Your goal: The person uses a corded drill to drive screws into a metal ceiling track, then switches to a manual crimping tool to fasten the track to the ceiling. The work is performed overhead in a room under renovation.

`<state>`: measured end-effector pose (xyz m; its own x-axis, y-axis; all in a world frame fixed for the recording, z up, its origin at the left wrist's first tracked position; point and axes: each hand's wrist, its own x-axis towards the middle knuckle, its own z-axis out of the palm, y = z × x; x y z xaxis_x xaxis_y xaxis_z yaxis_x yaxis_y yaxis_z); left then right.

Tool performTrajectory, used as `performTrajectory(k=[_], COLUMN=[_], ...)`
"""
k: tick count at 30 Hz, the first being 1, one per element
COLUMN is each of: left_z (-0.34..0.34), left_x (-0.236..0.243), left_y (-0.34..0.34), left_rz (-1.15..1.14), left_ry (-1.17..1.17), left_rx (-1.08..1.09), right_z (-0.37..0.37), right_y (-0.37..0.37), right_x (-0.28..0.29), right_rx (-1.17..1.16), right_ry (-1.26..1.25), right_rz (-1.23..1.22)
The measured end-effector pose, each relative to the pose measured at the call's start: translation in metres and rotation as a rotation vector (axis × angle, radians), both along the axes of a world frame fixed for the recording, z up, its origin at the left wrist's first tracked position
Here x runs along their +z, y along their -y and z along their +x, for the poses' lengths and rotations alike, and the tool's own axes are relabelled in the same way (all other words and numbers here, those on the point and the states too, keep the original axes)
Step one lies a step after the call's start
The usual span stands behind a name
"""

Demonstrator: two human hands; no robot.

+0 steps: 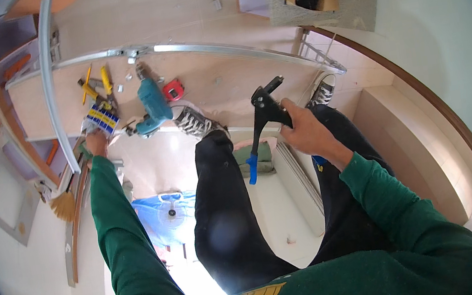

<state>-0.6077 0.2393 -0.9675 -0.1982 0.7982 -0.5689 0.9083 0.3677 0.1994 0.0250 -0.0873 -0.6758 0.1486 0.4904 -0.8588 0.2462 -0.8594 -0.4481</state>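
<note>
1. The right hand has its fingers wrapped around one arm of what looks like a hand riveter, clamped on it near the head.
2. The left hand is at the near end of a small printed packet on the board; whether its fingers grip the packet or only touch it, I cannot tell.
3. To handle the packet well, it seems best to keep it level and pinch it by its sides, so nothing inside spills off the board's edge.
4. The teal power drill lies just to the right, so the left wrist should probably stay clear of its body.
5. The riveter is best kept away from the knees, its spread arms held loosely, with no squeeze for now.
6. The riveter hangs in the air between the person's legs and the board: black head and body, a short nose pointing up and away, and a long second arm angled down to a bright blue grip.
7. The packet is blue, white and yellow, beside yellow-handled pliers; its contents are not visible.
</note>
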Motion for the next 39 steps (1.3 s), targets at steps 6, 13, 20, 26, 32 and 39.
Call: performTrajectory(k=[6,13,20,26,32,39], left_z=[0.043,0.069,0.013,-0.009,0.014,0.031], left_x=[0.026,0.023,-0.007,-0.021,-0.03,-0.018], left_y=[0.015,0.026,0.011,-0.013,-0.01,-0.023], left_rz=[0.079,0.206,0.072,-0.132,-0.166,-0.138], left_ry=[0.061,-0.276,0.053,0.125,0.263,-0.316], left_rx=[0.22,-0.134,0.183,-0.02,0.231,-0.461], right_z=[-0.009,-0.005,-0.002,-0.008,-0.008,-0.005], right_y=[0.0,-0.017,-0.032,-0.029,-0.032,-0.032], right_x=[-0.005,0.005,0.008,0.003,0.007,0.008], right_rx=[-0.014,-0.02,-0.01,-0.011,-0.015,-0.033], right_ry=[-0.006,-0.027,-0.062,-0.053,-0.045,-0.045], right_rz=[0.009,0.035,-0.066,-0.023,-0.063,-0.027])
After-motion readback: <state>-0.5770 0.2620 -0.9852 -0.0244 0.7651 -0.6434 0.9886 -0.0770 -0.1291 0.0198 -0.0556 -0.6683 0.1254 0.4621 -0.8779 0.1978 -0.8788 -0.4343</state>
